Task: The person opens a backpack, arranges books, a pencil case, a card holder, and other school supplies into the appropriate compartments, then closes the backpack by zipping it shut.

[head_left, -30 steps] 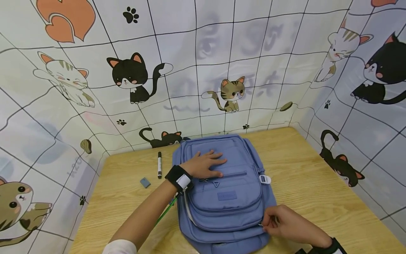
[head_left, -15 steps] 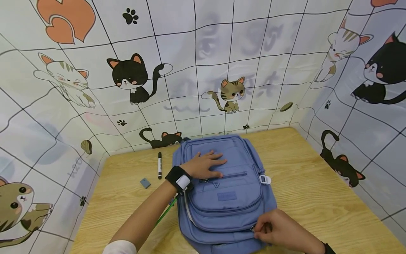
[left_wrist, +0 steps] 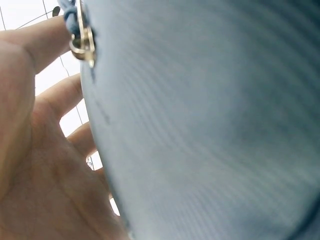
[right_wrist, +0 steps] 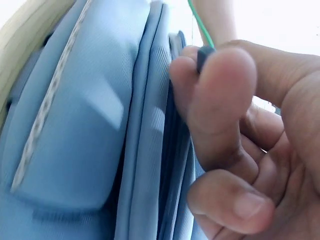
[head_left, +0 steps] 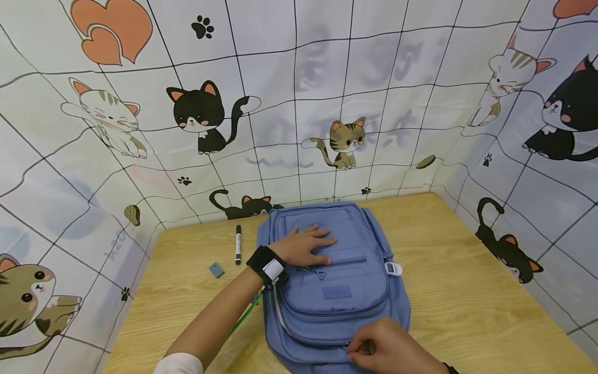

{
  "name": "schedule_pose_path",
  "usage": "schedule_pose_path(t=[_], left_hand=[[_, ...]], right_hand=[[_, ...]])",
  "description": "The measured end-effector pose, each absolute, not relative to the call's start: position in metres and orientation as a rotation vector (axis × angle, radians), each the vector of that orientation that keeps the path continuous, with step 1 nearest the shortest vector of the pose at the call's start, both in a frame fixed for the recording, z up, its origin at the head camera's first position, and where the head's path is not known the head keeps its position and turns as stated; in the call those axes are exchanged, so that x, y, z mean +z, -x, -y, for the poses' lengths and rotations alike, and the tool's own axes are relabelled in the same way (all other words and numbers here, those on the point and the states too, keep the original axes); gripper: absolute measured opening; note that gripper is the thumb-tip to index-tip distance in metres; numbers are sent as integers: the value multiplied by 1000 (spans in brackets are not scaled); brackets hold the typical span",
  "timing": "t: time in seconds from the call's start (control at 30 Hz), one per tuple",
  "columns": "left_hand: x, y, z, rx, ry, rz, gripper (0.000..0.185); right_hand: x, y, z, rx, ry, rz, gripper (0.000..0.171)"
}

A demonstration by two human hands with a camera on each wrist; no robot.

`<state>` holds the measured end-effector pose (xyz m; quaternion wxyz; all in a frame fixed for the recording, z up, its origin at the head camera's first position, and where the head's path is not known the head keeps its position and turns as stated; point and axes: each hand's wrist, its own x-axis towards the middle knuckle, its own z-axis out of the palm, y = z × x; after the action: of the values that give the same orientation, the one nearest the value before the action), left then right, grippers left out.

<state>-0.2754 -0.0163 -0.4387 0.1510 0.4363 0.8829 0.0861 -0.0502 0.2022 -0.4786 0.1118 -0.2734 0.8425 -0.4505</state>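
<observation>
A blue backpack (head_left: 355, 226) lies on its back on the wooden table, front pockets facing up. My left hand (head_left: 306, 246) rests on its upper front with fingers spread, just above a short zipped pocket. In the left wrist view, that hand's fingers (left_wrist: 57, 100) lie along the fabric beside a metal zipper pull (left_wrist: 86, 45). Down at the bag's lower front, my right hand (head_left: 385, 345) pinches another zipper pull (head_left: 346, 346) between thumb and index finger. The right wrist view shows the curled right fingers (right_wrist: 220, 100) beside the bag's layered seams.
To the left of the backpack lie a black-and-white marker (head_left: 238, 245) and a small grey-blue block (head_left: 216, 270). Bare wooden table (head_left: 467, 270) extends on the right. A cat-patterned sheet (head_left: 275, 78) stands behind and along both sides.
My right hand has moved left along the bag's lower zipper with the zipper pull. The left hand keeps its place on the bag. The head view has shifted slightly.
</observation>
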Motion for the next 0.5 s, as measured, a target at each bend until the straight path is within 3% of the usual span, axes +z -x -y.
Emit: schedule_pose_path(t=[0.27, 0.4, 0.5], left_hand=[[-440, 278, 15, 265, -1267, -2519, 67], [-434, 291, 21, 345, -1307, -2482, 68], [-427, 313, 45, 433, -1323, -2515, 70]], right_hand=[[-478, 53, -184, -1165, 903, -2579, 6], [-466, 56, -199, -1306, 858, -2560, 9], [-455, 64, -221, -1364, 715, -2886, 7]])
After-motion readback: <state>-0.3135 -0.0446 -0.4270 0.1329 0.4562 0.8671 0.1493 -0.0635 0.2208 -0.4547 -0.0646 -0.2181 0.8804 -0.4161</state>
